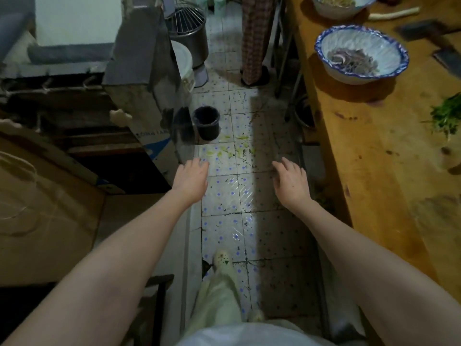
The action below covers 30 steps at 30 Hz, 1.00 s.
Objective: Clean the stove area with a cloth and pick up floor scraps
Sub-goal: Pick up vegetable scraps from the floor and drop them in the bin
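Observation:
Yellow-green vegetable scraps [225, 149] lie scattered on the tiled floor [224, 196] in the aisle, just ahead of both hands. My left hand [190, 179] hangs over the floor with relaxed fingers and holds nothing. My right hand [291, 182] is stretched forward the same way, also holding nothing. A small black bin [207, 122] stands on the floor just beyond the scraps, beside a metal machine. No cloth or stove shows in this view.
A steel machine [147, 96] and cardboard boxes [47, 208] line the left. A long wooden counter [374, 146] on the right carries two bowls [361, 54], a cleaver [429, 38] and greens [446, 116]. Another person's legs [255, 41] stand far down the aisle. My foot [222, 258] is below.

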Available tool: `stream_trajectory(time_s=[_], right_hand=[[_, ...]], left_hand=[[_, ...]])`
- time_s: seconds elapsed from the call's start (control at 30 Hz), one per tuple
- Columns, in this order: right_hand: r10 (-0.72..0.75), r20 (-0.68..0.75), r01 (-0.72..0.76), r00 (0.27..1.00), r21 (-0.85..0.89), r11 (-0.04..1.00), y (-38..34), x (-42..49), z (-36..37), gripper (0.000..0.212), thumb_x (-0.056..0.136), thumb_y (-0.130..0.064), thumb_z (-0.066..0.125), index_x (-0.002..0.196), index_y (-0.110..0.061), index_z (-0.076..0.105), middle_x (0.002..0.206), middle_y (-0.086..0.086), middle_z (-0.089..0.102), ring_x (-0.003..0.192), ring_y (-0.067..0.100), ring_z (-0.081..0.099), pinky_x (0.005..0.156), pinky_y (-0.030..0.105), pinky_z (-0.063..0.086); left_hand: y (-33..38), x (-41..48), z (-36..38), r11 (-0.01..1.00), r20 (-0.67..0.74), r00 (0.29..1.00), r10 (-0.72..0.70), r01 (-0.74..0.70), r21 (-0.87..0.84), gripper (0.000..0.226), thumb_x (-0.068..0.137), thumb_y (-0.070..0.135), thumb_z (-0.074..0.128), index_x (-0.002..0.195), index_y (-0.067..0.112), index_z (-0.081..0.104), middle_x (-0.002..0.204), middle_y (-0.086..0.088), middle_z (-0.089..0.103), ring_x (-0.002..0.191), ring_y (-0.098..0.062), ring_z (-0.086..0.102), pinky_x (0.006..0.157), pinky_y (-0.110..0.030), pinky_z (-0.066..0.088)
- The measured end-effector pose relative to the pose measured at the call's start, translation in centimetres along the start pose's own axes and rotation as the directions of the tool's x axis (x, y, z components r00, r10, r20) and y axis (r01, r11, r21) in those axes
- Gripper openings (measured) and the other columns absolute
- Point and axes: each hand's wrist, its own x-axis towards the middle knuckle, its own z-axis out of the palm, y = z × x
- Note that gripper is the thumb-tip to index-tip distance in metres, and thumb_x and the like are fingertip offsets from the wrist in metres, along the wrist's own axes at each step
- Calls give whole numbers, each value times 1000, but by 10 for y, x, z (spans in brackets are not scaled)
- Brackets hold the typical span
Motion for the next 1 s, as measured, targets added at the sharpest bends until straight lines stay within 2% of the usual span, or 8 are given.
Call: stream_trajectory(time_s=[0.1, 0.27, 0.4, 0.57, 0.83, 1.0], right_hand=[[61, -11, -61, 998, -23, 998, 1, 39, 0, 59, 90, -2, 52, 142, -23, 34, 154, 10, 25, 143, 28, 20, 117, 50, 17], [155, -4, -155, 988, -14, 988, 3, 88, 3, 56, 89, -10, 56, 141, -21, 38, 153, 11, 28, 140, 30, 26, 116, 50, 21], [183, 40, -183, 982, -8, 983, 7, 125, 16, 55, 91, -14, 55, 142, -21, 36, 153, 10, 28, 141, 29, 26, 116, 50, 21], [213, 99, -216, 972, 21, 976, 10, 192, 30, 55, 90, -14, 54, 142, -21, 36, 153, 10, 29, 139, 29, 28, 115, 48, 22], [175, 152, -184, 973, 44, 982, 28, 346, 34, 53, 91, -16, 54, 141, -19, 38, 152, 11, 30, 137, 29, 30, 115, 45, 23], [177, 185, -196, 967, 89, 976, 26, 400, 48, 46, 94, -16, 47, 140, -16, 40, 151, 10, 32, 138, 28, 30, 115, 42, 24]], left_hand=[[-18, 50, 0, 1000, 20, 1000, 18, -18, -22, 38, 92, 20, 47, 129, 11, 42, 125, -13, 47, 112, -31, 47, 87, -40, 41], [-37, 112, -1, 998, 46, 998, 40, -38, -53, 39, 92, 18, 49, 130, 10, 43, 129, -14, 45, 116, -31, 47, 91, -41, 41], [-43, 151, 6, 993, 119, 986, 113, -115, 2, 40, 91, 18, 50, 129, 11, 41, 126, -12, 45, 115, -30, 47, 90, -40, 41], [-49, 211, 13, 992, 164, 979, 124, -121, -24, 40, 90, 17, 51, 129, 12, 41, 126, -13, 45, 115, -30, 46, 89, -39, 41], [-54, 349, 28, 997, 230, 973, 32, -14, -81, 41, 89, 16, 49, 129, 12, 41, 128, -12, 45, 118, -29, 45, 93, -38, 39], [-56, 399, 40, 986, 262, 965, -28, 70, -152, 43, 89, 15, 52, 130, 11, 41, 130, -13, 44, 119, -29, 45, 94, -38, 39]])
